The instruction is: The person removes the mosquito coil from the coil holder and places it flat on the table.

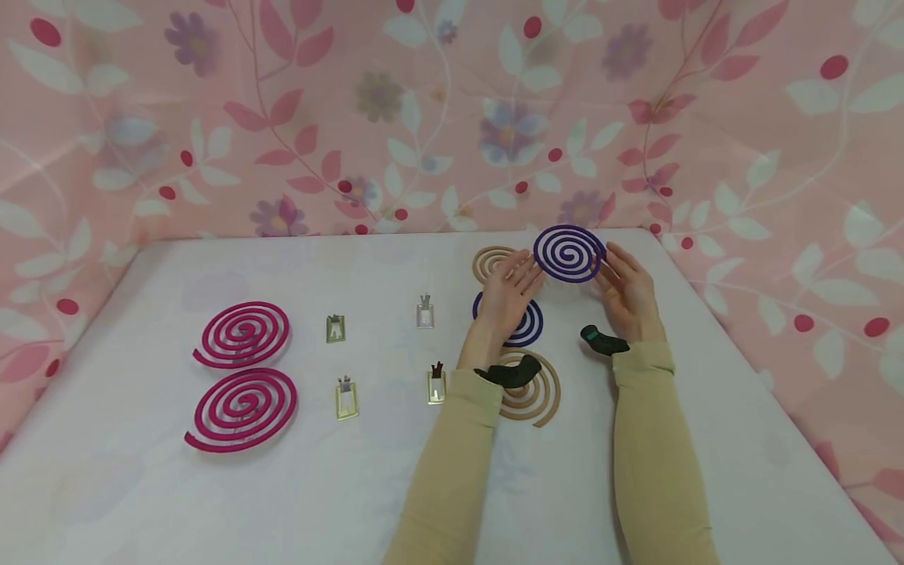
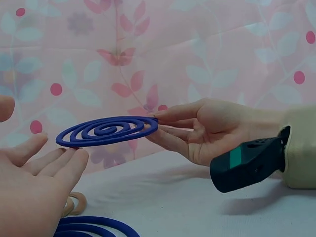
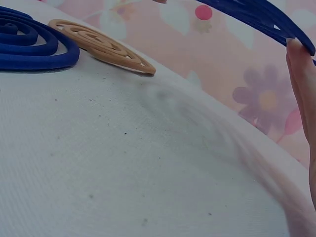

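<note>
A blue mosquito coil (image 1: 568, 253) is held up above the back right of the table. My right hand (image 1: 631, 294) pinches its outer end between thumb and fingers, clearest in the left wrist view. On the other side, my left hand (image 1: 500, 302) is palm up, its extended fingertips touching the underside of the coil (image 2: 106, 130). Below the left hand lies a second blue coil (image 1: 538, 322), partly hidden by that hand. A tan coil (image 1: 480, 265) lies behind it, and another tan coil (image 1: 553, 390) in front is partly covered by the left wrist.
Two magenta coils (image 1: 246, 412) lie at the left of the white table (image 1: 212, 510). Between them and my left arm are several small metal coil stands (image 1: 337, 400), spaced apart. Dark wrist cameras (image 1: 519, 372) stick out from both sleeves. A floral cloth hangs behind the table.
</note>
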Demonstrator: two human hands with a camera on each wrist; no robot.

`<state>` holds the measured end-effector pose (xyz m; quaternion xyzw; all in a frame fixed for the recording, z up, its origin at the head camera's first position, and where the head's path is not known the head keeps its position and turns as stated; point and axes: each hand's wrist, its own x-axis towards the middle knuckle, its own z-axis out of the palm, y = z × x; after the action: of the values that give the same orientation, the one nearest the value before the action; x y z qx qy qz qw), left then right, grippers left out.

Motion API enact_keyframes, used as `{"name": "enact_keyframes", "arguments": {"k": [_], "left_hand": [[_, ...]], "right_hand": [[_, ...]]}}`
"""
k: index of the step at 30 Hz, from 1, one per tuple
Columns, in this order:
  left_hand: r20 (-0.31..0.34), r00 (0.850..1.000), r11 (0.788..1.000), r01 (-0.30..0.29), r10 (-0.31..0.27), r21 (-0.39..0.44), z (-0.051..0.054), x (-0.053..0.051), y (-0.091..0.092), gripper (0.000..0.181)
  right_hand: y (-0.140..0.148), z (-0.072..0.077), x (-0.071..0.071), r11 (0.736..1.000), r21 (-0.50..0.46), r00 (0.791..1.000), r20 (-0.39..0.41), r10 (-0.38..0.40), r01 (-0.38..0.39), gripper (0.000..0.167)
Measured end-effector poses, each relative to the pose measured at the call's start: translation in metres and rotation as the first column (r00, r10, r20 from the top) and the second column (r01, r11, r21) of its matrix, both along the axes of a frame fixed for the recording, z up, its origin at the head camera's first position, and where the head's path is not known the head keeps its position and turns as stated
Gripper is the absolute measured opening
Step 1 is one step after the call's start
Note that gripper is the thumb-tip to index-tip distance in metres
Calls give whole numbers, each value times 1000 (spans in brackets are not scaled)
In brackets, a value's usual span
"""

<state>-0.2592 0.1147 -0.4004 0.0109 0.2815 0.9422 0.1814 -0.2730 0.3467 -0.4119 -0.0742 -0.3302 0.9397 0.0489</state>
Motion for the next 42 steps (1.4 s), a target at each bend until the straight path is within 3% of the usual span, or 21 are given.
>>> {"name": "enact_keyframes", "arguments": {"k": [8,14,21,28,34,42], "left_hand": [[-41,998,993,38,-43,-109,-2,3,4,59],[-10,999,996,41,-42,-84,-2,5,6,60],[6,998,993,56,-56,-101,-4,6,9,56],[-4,997,991,77,-78,-106,-5,5,10,60],[18,995,989,96,-95,-115,-6,4,10,61],[29,993,983,115,-112,-142,-7,5,10,62]], "right_hand": [[1,1,2,999,-10,999,-4,-48,48,31],[1,0,2,993,36,993,41,-110,108,39],[0,0,1,980,73,980,66,-190,185,36],[-5,0,0,942,226,957,96,-275,248,19],[-10,1,0,914,309,940,130,-316,264,13],[-14,-2,-2,869,430,938,121,-323,244,13]]}}
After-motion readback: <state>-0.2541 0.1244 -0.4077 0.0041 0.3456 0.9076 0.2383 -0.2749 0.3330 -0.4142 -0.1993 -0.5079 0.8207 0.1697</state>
